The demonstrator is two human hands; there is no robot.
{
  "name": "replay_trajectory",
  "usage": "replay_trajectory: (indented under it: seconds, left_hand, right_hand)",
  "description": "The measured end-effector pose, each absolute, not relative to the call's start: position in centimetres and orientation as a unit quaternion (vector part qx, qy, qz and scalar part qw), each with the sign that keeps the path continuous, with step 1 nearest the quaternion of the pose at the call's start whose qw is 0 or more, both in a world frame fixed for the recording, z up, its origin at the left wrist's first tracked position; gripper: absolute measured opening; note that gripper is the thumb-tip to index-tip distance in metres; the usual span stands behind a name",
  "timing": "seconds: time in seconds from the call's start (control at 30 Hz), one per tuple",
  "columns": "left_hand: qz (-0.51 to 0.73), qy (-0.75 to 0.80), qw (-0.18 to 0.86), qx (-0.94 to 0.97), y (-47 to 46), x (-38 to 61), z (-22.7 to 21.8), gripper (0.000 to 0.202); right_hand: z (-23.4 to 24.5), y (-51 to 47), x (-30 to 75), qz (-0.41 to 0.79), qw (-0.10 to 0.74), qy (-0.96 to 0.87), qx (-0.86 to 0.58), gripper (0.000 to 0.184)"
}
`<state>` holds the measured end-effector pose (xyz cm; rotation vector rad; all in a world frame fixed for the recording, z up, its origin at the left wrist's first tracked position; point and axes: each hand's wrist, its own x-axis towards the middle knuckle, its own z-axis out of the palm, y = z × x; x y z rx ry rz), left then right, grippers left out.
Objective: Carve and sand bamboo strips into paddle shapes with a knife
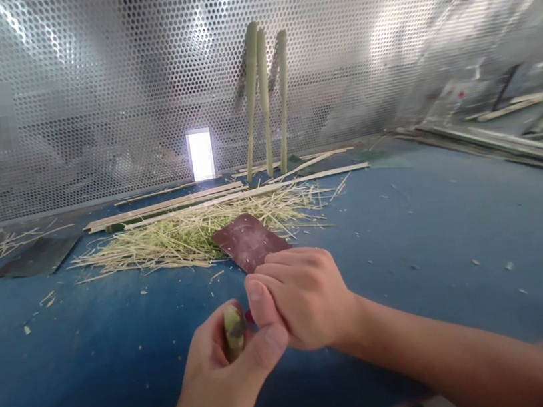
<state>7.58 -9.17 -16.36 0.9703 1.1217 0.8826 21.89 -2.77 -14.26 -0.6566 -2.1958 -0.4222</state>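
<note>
My left hand [223, 365] is closed around a green bamboo piece [235, 330], its rounded end facing me and a dark patch on it. Close against it, my right hand [305, 296] is curled into a grip, its thumb next to the left thumb. A small red sliver shows between the hands, but what the right fingers hold is hidden. Just beyond the right knuckles lies a brown sheet of sandpaper [251, 239], partly over a pile of pale green shavings [180, 238].
Three green bamboo sticks [266, 100], thicker at the top, lean on the perforated metal wall [101, 106]. Split strips [230, 197] lie behind the shavings. A dark sheet [39, 256] is at left on the blue table [434, 248]; long strips [496, 145] lie at right.
</note>
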Motion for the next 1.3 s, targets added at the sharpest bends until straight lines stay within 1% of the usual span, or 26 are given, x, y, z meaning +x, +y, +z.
replay_trajectory:
  seconds: [0.17, 0.37, 0.47, 0.57, 0.63, 0.77, 0.83, 0.9, 1.0, 1.07, 1.13, 1.23, 1.3]
  left_hand:
    - [0.416, 0.482, 0.636, 0.435, -9.0, 8.0, -16.1, 0.062]
    - [0.393, 0.495, 0.634, 0.445, -9.7, 8.2, -17.6, 0.066]
    - [0.388, 0.489, 0.633, 0.458, -9.9, 7.6, -17.3, 0.066]
    - [0.409, 0.485, 0.616, 0.467, -10.0, 6.8, -16.9, 0.063]
    - [0.437, 0.462, 0.614, 0.467, -10.1, 6.5, -17.0, 0.061]
    - [0.447, 0.384, 0.668, 0.454, -10.1, 6.2, -18.0, 0.061]
    - [0.438, 0.395, 0.665, 0.457, -10.1, 6.2, -18.1, 0.057]
    - [0.437, 0.424, 0.636, 0.473, -10.1, 6.3, -18.0, 0.050]
    - [0.447, 0.443, 0.618, 0.471, -9.7, 6.4, -17.7, 0.045]
    - [0.446, 0.433, 0.640, 0.451, -9.3, 6.4, -17.8, 0.044]
    - [0.433, 0.418, 0.675, 0.426, -8.8, 6.4, -17.9, 0.043]
    - [0.411, 0.408, 0.718, 0.387, -8.3, 6.5, -18.2, 0.045]
    - [0.399, 0.417, 0.723, 0.379, -8.2, 6.7, -18.2, 0.045]
  right_hand:
    - [-14.2, -2.9, 21.9, -0.160, 0.363, -0.876, -0.273, 0.038]
    - [-14.4, -1.4, 22.0, -0.246, 0.361, -0.830, -0.346, 0.043]
    - [-14.0, -1.1, 22.5, -0.194, 0.382, -0.827, -0.365, 0.048]
    - [-13.5, -1.8, 22.5, -0.108, 0.398, -0.846, -0.337, 0.049]
    - [-13.4, -2.5, 22.3, -0.051, 0.385, -0.872, -0.299, 0.046]
    - [-13.7, -2.5, 22.2, 0.085, 0.370, -0.886, -0.266, 0.045]
    - [-13.7, -1.6, 22.7, 0.156, 0.370, -0.876, -0.265, 0.047]
    - [-13.5, -0.6, 23.3, 0.201, 0.354, -0.876, -0.260, 0.047]
    - [-12.9, 0.5, 24.1, 0.214, 0.290, -0.900, -0.246, 0.038]
    - [-12.7, 0.8, 24.4, 0.197, 0.249, -0.919, -0.235, 0.031]
    - [-13.0, 1.0, 24.6, 0.181, 0.233, -0.929, -0.222, 0.028]
    - [-14.1, 1.3, 24.9, 0.174, 0.244, -0.936, -0.188, 0.032]
    - [-15.0, 1.5, 25.1, 0.156, 0.240, -0.944, -0.162, 0.038]
